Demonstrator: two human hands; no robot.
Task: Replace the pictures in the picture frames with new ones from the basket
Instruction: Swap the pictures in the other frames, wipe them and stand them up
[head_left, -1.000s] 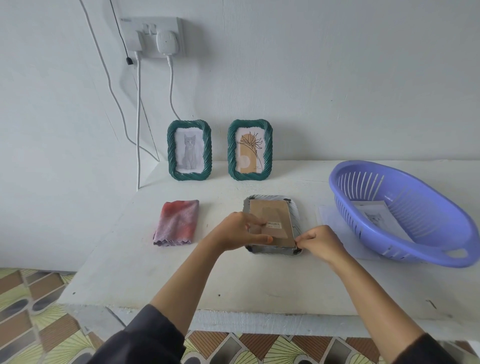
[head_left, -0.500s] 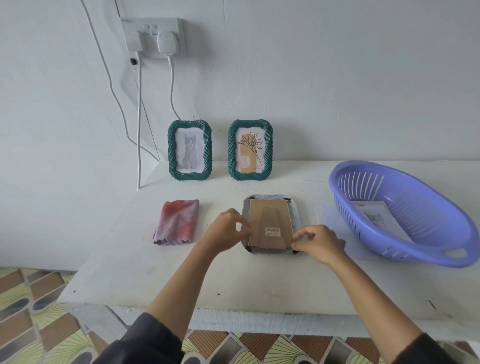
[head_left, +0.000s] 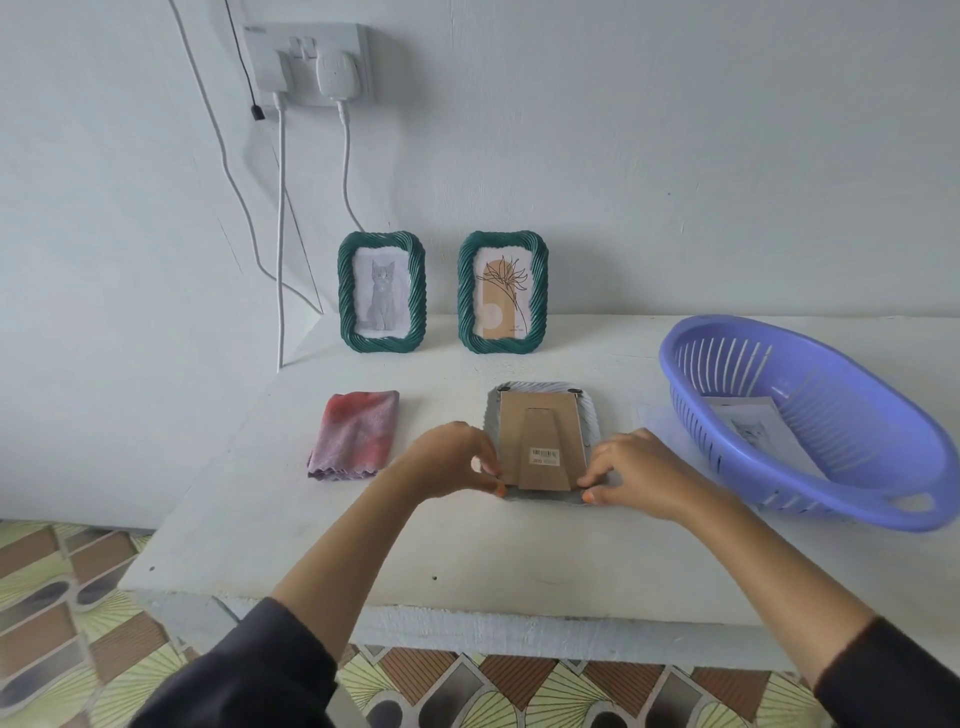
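One white table (head_left: 519, 561) carries everything noted.

- A purple basket (head_left: 883, 499) is set at the right, near the right forearm. It is judged that it could be shoved by a careless elbow.
- Two green frames are stood upright at the far side by the wall: the cat frame (head_left: 345, 291) on the left and the plant frame (head_left: 540, 291) just beside it on the right.
- The face-down frame (head_left: 540, 387) is laid flat mid-table, between cloth and basket. Its brown backing board (head_left: 540, 423) is uppermost and the stand is folded flat.
- The left hand (head_left: 447, 460) is curled onto the near-left corner and the right hand (head_left: 639, 473) onto the near-right corner, with fingertips pinched at the board's edge. Whether a tab is caught under them cannot be told.
- Step judged: the backing is being worked at its near corners.
- Risks judged: the board could be bent by an uneven pull at one corner, or the frame skidded toward the near edge. Glass, if fitted, could be loosened on lifting.
- A folded pink cloth (head_left: 356, 434) is laid left of the frame, apart from it.
- A printed sheet (head_left: 753, 431) is seen inside the basket, judged to be the replacement supply.
- A faint pale sheet (head_left: 654, 415) is laid flat between frame and basket. It alone lies on the path to the basket and could be swept off by the right wrist.
- Small dark tabs (head_left: 503, 388) are seen at the frame's far corners.
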